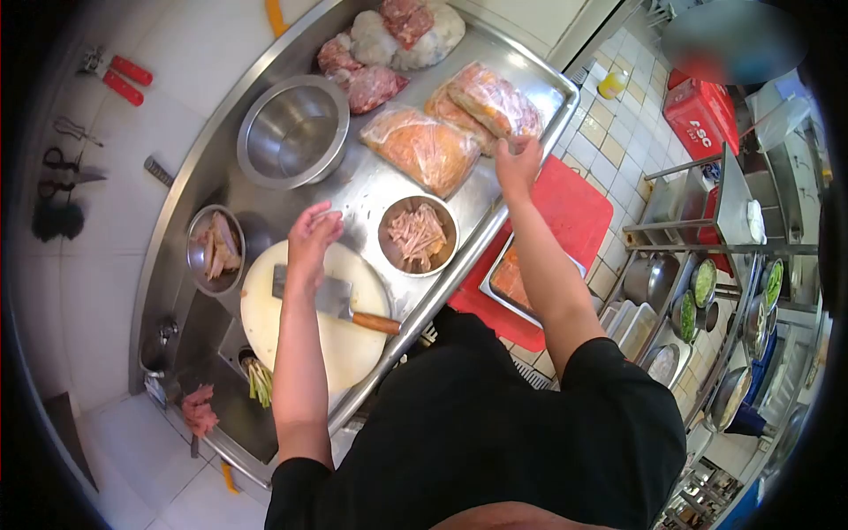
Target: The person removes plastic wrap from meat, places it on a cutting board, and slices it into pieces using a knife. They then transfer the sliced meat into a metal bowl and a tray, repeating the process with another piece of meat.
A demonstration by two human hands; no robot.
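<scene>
My left hand (314, 240) hovers over the upper part of the round white cutting board (344, 353), its fingers curled loosely apart with nothing in them. Below it a cleaver (325, 295) with a wooden handle lies flat on the board. My right hand (518, 163) is at the corner of a wrapped meat package (499, 102); its fingertips are pinched together, and what they grip is too small to make out. Another wrapped package (422, 148) lies to its left. A bowl of meat strips (418, 234) stands between my hands.
An empty steel bowl (294, 131) and bagged meat (371, 87) are at the back. A bowl of meat pieces (215, 250) stands left, near the sink (208, 353). A red board (574, 208) holds a tray of orange meat (512, 284). Shelves (671, 265) stand right.
</scene>
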